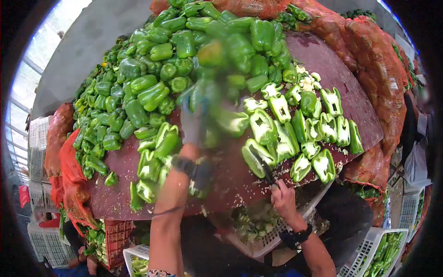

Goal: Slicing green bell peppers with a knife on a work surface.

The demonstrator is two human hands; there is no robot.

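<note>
My right hand (283,199) is shut on the dark handle of a knife (267,172), whose blade lies at a cut green bell pepper half (258,157). My left arm reaches forward over the table; my left hand (199,110) is badly blurred near the pile of whole green bell peppers (152,93), and its fingers and anything in them cannot be made out. Cut pepper halves (323,166) with pale cores lie on the right of the dark red tabletop (225,187). More cut pieces (147,166) lie left of my left forearm.
Red mesh sacks (377,76) line the table's right and far edges; another (74,166) stands at the left. A white crate (256,246) with scraps sits below the near edge. White crates (384,249) stand lower right. Another person's hand (91,265) shows at lower left.
</note>
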